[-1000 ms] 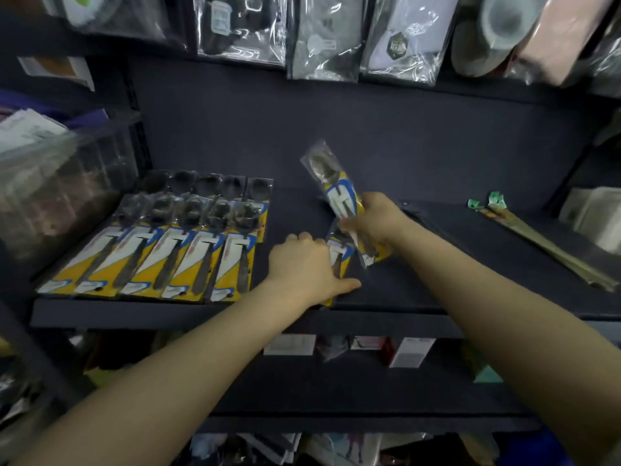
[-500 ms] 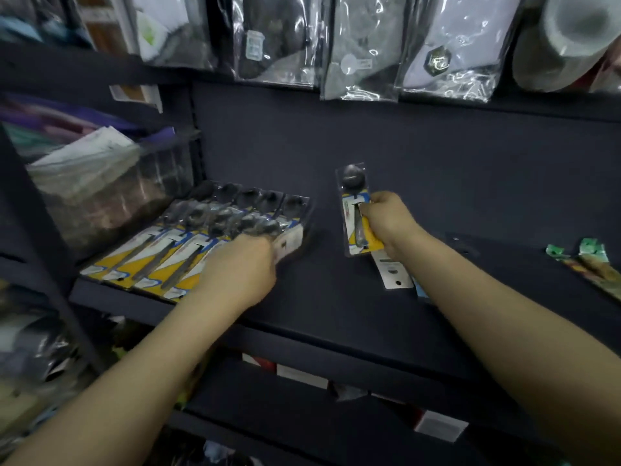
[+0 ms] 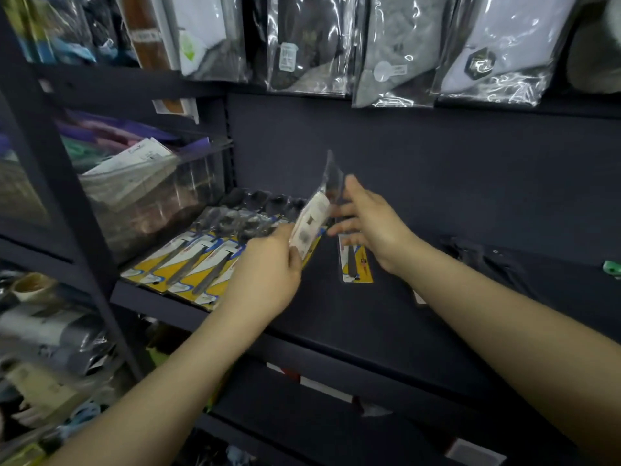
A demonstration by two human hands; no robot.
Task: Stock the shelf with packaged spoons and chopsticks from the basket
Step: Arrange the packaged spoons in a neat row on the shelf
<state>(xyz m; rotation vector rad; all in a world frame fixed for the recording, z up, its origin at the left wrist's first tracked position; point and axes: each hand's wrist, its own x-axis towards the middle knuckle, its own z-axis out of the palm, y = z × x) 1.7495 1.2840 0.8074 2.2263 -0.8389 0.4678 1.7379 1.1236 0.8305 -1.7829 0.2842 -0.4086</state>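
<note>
A row of spoon packets (image 3: 198, 260) with yellow and white cards lies on the left of the dark shelf (image 3: 369, 334). My left hand (image 3: 265, 274) grips one spoon packet (image 3: 311, 220) by its lower end, tilted up with its white back showing, just right of the row. My right hand (image 3: 369, 220) is beside it with fingers spread, thumb near the packet's clear top. A second loose spoon packet (image 3: 355, 264) lies flat on the shelf, its upper part hidden under my right hand. The green tip of a chopstick packet (image 3: 612, 268) shows at the far right. No basket is in view.
A clear plastic bin (image 3: 151, 203) of papers stands left of the spoon row behind a shelf upright (image 3: 67, 196). Bagged socks (image 3: 393, 52) hang from the shelf above. The lower shelf (image 3: 336, 432) holds small boxes.
My left hand has lifted a packet up at the right end of the row. My right hand has opened; the packet it held now lies on the shelf beneath it.
</note>
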